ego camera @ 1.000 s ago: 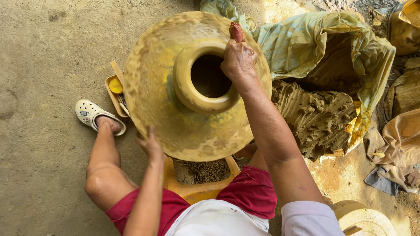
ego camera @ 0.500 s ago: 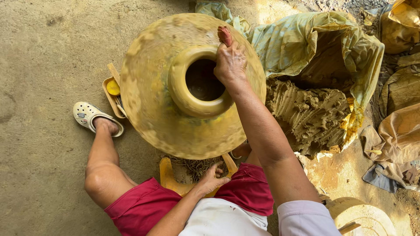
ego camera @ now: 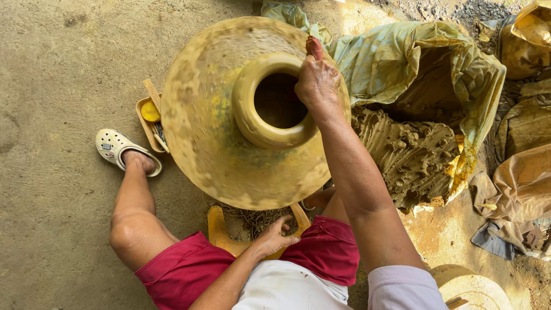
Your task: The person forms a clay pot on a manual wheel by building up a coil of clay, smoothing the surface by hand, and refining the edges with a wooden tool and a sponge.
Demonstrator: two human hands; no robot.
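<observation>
clay pot (ego camera: 229,143): wide, yellowish, wet | right hand (ego camera: 317,83) on rim

Person, seen from above, lower half of the frame.
- Shorts (ego camera: 189,270): red cloth, covering both thighs, hems ending above the knee; second leg (ego camera: 330,250) at lower centre.
- Top (ego camera: 290,287): white, smudged with pale clay marks, at the bottom edge.
- Sleeve (ego camera: 404,287): short, pale lilac-white, on the right arm, lower right.
- Shoe (ego camera: 117,146): cream-white perforated clog with small decorative studs, on the left foot, centre left.
- Left hand (ego camera: 275,235) and right hand (ego camera: 318,80): bare, no gloves, rings or watch; forearms and lower legs uncovered.
</observation>
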